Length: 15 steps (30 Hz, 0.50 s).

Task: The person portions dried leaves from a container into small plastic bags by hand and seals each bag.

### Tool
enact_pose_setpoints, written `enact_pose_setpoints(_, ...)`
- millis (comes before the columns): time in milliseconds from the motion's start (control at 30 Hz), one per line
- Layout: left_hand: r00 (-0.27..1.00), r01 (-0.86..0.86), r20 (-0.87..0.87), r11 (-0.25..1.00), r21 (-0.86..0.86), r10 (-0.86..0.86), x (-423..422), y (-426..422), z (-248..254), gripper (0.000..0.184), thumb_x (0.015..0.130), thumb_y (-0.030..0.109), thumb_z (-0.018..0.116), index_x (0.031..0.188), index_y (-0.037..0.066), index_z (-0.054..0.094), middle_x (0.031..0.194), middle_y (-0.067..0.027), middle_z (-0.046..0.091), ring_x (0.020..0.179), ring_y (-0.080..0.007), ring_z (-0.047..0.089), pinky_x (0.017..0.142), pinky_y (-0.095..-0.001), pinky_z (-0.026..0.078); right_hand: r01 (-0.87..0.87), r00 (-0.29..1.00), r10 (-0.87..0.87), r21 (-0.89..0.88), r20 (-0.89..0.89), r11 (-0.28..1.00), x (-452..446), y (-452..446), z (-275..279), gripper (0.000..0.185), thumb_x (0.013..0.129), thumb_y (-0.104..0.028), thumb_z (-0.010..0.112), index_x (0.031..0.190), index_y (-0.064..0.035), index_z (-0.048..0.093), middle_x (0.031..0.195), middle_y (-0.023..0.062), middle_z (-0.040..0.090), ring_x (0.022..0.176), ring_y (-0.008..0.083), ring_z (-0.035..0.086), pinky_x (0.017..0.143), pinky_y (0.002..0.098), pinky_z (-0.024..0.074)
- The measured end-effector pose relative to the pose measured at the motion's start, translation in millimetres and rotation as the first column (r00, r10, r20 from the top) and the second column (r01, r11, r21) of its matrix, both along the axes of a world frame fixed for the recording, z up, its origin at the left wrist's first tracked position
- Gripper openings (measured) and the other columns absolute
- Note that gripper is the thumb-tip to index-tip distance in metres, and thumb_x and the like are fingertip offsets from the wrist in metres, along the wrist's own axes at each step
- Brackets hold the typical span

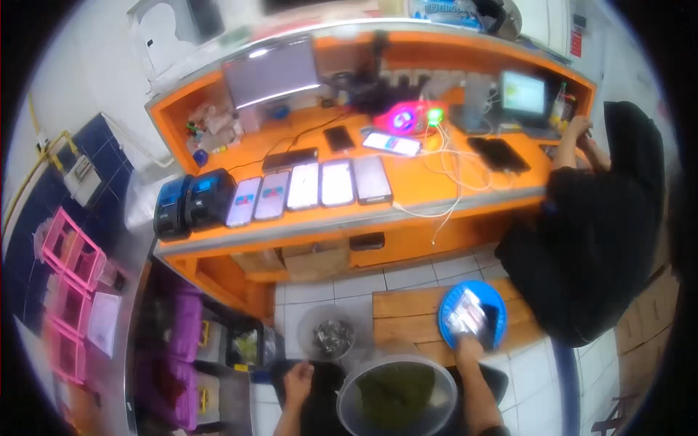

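Note:
My left hand (pixel 299 379) is curled closed at the lower middle, just below a clear round container (pixel 328 333) with dark, shiny contents; whether anything is between its fingers is too small to tell. My right hand (pixel 467 347) reaches to the front rim of a blue round basket (pixel 500 320) on a wooden bench (pixel 404 318). Its fingers are blurred against a pale packet (pixel 465 314) in the basket, beside a dark object. Between my arms, a large translucent bowl (pixel 349 398) holds dark green contents (pixel 396 396).
An orange desk (pixel 436 185) bears a row of several phones (pixel 337 182), black devices (pixel 209 198), cables, a monitor (pixel 273 71) and a laptop (pixel 523 93). A person in black (pixel 596 240) is at the right. Purple bins (pixel 187 327) and pink baskets (pixel 71 251) stand left.

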<state>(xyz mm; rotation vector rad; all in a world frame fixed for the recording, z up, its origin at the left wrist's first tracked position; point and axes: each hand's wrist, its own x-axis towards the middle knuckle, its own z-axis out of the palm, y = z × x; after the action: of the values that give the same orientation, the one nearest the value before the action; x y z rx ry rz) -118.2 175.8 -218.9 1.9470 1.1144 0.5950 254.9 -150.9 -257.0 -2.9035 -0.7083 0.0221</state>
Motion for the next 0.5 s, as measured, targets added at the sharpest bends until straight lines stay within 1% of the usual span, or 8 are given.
enact_pose_setpoints(67,0.999,-0.028,0.016,0.999,-0.021,0.028,-10.5,-8.5,10.1,0.03,0.091,0.02,0.07,0.109,-0.005,0.068,0.092,-0.0123,0.073,0.084,-0.0167,0.069,0.075,-0.0302,0.053,0.117,0.992,-0.117,0.004,0.056,0.993,-8.2,-0.1,4.3,0.019,0.086,-0.014,0.058,0.102,-0.006,0.066,0.101,0.0133,0.067,0.103,0.0306,0.064,0.078,0.0461,0.0552)
enact_pose_setpoints(100,0.996,-0.045,0.074,0.996,-0.08,0.051,-8.5,-9.5,17.0,0.03,0.092,0.019,0.069,0.11,-0.005,0.068,0.09,-0.0109,0.073,0.082,-0.0155,0.068,0.075,-0.0289,0.052,0.1,0.982,-0.089,-0.058,0.168,0.993,-8.7,-2.9,0.2,0.021,0.086,-0.016,0.059,0.104,-0.0061,0.062,0.096,0.0117,0.068,0.094,0.0293,0.067,0.075,0.0434,0.0559)
enact_pose_setpoints(167,0.97,-0.058,0.221,0.98,-0.193,0.101,5.9,-18.5,45.9,0.029,0.094,0.017,0.067,0.113,-0.005,0.066,0.087,-0.0075,0.07,0.078,-0.0128,0.065,0.075,-0.0259,0.05,0.087,0.989,-0.082,-0.039,0.127,0.995,-6.5,-4.5,2.0,0.021,0.086,-0.014,0.058,0.104,-0.0057,0.06,0.092,0.0111,0.069,0.088,0.0289,0.068,0.073,0.0424,0.0561)
enact_pose_setpoints(200,0.972,-0.037,0.22,0.981,-0.191,0.08,4.5,-21.9,51.2,0.029,0.094,0.017,0.067,0.113,-0.005,0.066,0.087,-0.0075,0.07,0.078,-0.0128,0.065,0.075,-0.0259,0.05,0.069,0.993,-0.068,-0.012,0.092,0.998,-7.1,-6.8,5.6,0.02,0.086,-0.013,0.057,0.104,-0.0053,0.059,0.089,0.0105,0.07,0.083,0.0285,0.069,0.07,0.0415,0.0564)
enact_pose_setpoints(267,0.949,-0.044,0.292,0.968,-0.247,0.118,9.9,-27.3,58.0,0.03,0.094,0.018,0.067,0.114,-0.004,0.066,0.09,-0.0085,0.07,0.08,-0.0136,0.065,0.076,-0.0265,0.05,0.066,0.983,-0.061,-0.023,0.172,0.998,-7.4,-13.7,-4.9,0.019,0.084,-0.01,0.058,0.103,-0.0062,0.057,0.084,0.0116,0.07,0.075,0.0284,0.07,0.067,0.0434,0.0562)
enact_pose_setpoints(367,0.934,-0.002,0.346,0.968,-0.252,0.092,22.1,-43.5,92.6,0.025,0.095,0.014,0.065,0.11,-0.005,0.066,0.09,-0.0076,0.069,0.08,-0.0132,0.064,0.075,-0.0261,0.05,0.043,0.993,-0.042,-0.007,0.114,0.999,-9.4,-16.9,-1.9,0.019,0.083,-0.008,0.059,0.102,-0.0083,0.055,0.084,0.0158,0.07,0.08,0.0303,0.071,0.067,0.0475,0.0556)
enact_pose_setpoints(433,0.922,-0.045,0.365,0.971,-0.235,0.131,28.3,-52.4,110.2,0.02,0.096,0.01,0.062,0.107,-0.006,0.065,0.089,-0.006,0.068,0.079,-0.0123,0.063,0.074,-0.0257,0.051,0.108,0.994,-0.111,0.132,0.013,0.985,-10.3,-16.0,4.9,0.027,0.086,-0.016,0.061,0.113,-0.0103,0.058,0.086,0.0173,0.069,0.078,0.0384,0.068,0.064,0.0507,0.0523)
enact_pose_setpoints(500,0.929,-0.035,0.352,0.973,-0.227,0.115,32.7,-61.4,130.3,0.02,0.096,0.01,0.062,0.107,-0.006,0.066,0.089,-0.0065,0.068,0.08,-0.012,0.063,0.075,-0.0257,0.051,0.12,0.993,-0.12,0.219,-0.013,0.968,-14.6,-16.8,20.4,0.025,0.085,-0.018,0.064,0.108,-0.0093,0.059,0.085,0.018,0.068,0.079,0.04,0.067,0.066,0.0509,0.0515)
